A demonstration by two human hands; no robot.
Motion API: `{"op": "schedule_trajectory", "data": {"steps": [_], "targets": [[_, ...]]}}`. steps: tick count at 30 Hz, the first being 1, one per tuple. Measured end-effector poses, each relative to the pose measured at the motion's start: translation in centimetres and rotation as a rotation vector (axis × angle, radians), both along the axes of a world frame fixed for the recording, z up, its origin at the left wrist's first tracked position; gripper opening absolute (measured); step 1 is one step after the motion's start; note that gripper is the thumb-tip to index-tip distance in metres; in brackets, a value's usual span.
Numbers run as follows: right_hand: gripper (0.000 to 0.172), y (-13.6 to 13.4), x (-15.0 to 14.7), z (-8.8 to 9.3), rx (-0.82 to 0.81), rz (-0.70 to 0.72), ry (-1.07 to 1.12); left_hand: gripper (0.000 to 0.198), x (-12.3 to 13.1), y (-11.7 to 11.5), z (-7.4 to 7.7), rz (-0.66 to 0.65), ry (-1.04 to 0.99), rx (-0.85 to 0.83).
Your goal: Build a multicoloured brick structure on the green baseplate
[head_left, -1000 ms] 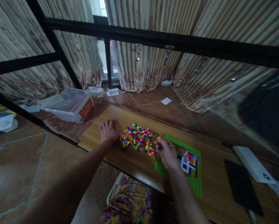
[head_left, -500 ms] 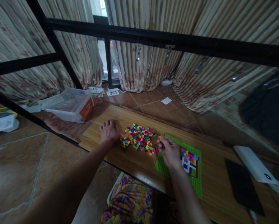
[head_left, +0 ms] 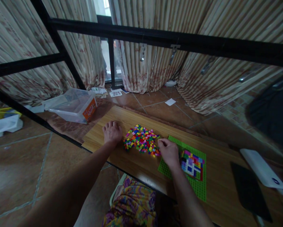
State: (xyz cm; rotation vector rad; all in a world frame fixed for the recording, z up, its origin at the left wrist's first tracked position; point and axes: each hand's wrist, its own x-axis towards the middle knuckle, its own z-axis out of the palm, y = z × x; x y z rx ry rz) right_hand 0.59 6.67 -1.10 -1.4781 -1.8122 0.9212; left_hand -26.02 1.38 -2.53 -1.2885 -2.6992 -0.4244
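Observation:
My left hand [head_left: 113,132] rests palm down on the wooden table, fingers spread and holding nothing, just left of a pile of small colourful building bricks [head_left: 142,140]. At the pile's right edge, my right hand [head_left: 169,152] has thumb and fingers pinched together. Whatever sits between those fingertips is too small to make out. Beneath and beside that hand lies a green studded baseplate [head_left: 198,190]. A patch of bricks in white, blue, purple, red and other colours [head_left: 192,164] is fixed on its right part; my right hand and forearm hide some of the plate.
The wooden table [head_left: 134,164] also carries a black flat object [head_left: 249,189] and a white device [head_left: 261,167] at the right. A clear plastic bin [head_left: 72,105] with an orange label stands on the floor beyond the left end. Black metal bars [head_left: 155,33] cross ahead.
My right hand has shifted slightly left against the baseplate, its fingertips now nearer the pile's edge, and more of the fixed bricks show. The left hand stays on the table.

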Motion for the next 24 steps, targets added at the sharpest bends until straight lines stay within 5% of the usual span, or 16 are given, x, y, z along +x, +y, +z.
{"op": "schedule_trajectory", "data": {"steps": [8, 18, 24], "targets": [[0.024, 0.7, -1.4, 1.0, 0.183, 0.134, -0.378, 0.039, -0.1, 0.0, -0.1, 0.004, -0.008, 0.010], [0.026, -0.1, -2.2, 1.6, 0.238, 0.276, -0.251, 0.038, 0.0, 0.0, -0.1, 0.000, -0.009, 0.007], [0.032, -0.7, -7.3, 1.8, 0.384, 0.633, -0.281, 0.037, 0.1, -0.1, -0.1, -0.002, 0.003, 0.009]]}}
